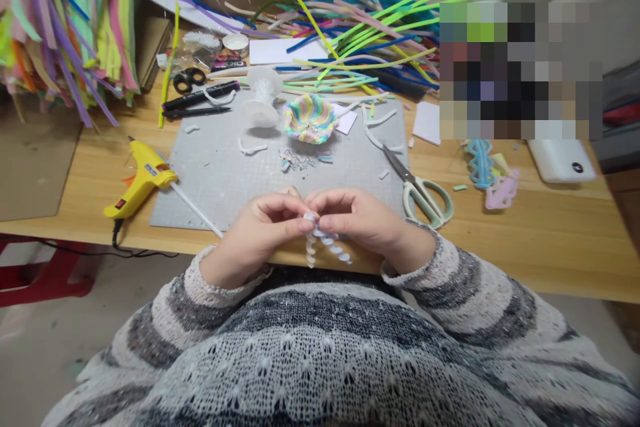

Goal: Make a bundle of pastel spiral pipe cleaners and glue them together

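Over the front edge of the grey cutting mat [210,180], my left hand [267,223] and my right hand [357,220] meet fingertip to fingertip. Both pinch the top of a twisted pipe cleaner [340,252]. Two curled ends hang below the fingers, one white and one pale lavender. The exact join between them is hidden by my thumbs. Beyond the hands lie a small tangle of wire and pipe cleaner bits [300,160] and a striped pastel pipe-cleaner bowl [310,120].
A yellow glue gun [143,180] lies left, scissors [420,190] right. A clear spool [261,97], black markers [200,100] and black tape [189,80] stand behind. Piles of coloured pipe cleaners [370,33] fill the back. A white device [563,159] sits far right.
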Available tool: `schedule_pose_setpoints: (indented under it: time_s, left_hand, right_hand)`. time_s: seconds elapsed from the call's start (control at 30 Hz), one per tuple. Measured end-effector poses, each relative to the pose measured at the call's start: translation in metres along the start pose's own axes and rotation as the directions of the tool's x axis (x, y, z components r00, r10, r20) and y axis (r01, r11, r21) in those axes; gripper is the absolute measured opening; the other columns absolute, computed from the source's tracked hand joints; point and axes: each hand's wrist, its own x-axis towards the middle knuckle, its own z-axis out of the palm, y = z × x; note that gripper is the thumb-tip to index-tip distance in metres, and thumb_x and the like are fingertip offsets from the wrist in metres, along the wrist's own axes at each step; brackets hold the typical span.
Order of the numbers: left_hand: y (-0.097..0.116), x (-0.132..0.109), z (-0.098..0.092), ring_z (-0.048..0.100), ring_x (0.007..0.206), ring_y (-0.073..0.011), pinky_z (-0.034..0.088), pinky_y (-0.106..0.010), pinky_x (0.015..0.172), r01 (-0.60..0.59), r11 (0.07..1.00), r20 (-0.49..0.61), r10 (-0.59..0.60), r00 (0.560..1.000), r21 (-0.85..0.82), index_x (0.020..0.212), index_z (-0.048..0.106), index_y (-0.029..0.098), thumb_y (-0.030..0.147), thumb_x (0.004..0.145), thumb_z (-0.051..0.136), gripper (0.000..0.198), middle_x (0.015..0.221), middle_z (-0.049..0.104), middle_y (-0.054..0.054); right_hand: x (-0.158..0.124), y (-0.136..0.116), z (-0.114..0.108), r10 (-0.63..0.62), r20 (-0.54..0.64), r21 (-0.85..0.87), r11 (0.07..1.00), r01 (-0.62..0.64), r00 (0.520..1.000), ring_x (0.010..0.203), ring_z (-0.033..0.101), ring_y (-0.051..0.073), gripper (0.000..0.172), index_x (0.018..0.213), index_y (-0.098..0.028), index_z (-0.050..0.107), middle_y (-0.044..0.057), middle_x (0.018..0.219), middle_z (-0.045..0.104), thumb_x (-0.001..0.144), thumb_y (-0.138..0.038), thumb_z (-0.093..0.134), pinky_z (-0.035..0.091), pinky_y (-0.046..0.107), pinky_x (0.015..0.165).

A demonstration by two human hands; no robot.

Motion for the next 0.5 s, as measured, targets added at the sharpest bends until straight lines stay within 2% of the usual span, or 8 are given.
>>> schedule_pose_setpoints:
  time_s: [0.23,0.5]
  left_hand:
    - [-0.0004,-0.0004,0.0000,0.051,0.068,-0.0106,0.040,-0.026,0.065,-0.016,0.996,-0.020,0.018,1.000,0.091,0.073,0.077,0.025,0.029,0.071,0.080,0.005,0.070,0.055,0.001]
    - [0.0003,-0.0005,0.0018,0.052,0.070,-0.0104,0.040,-0.026,0.066,-0.039,0.985,-0.012,0.042,0.999,0.165,0.077,0.077,0.026,0.025,0.073,0.078,0.004,0.071,0.057,0.001]
  right_hand:
    - [0.0003,0.0012,-0.0024,0.068,0.045,0.028,0.997,-0.069,0.997,0.070,0.055,0.008,0.013,0.082,-0.016,0.067,-0.003,0.075,0.062,0.075,-0.024,0.075,0.043,0.023,0.069]
    - [0.0000,0.0034,-0.0045,0.102,0.041,0.014,0.995,-0.102,0.994,0.072,0.054,0.008,0.016,0.083,-0.016,0.067,-0.003,0.078,0.061,0.074,-0.025,0.075,0.042,0.024,0.071]
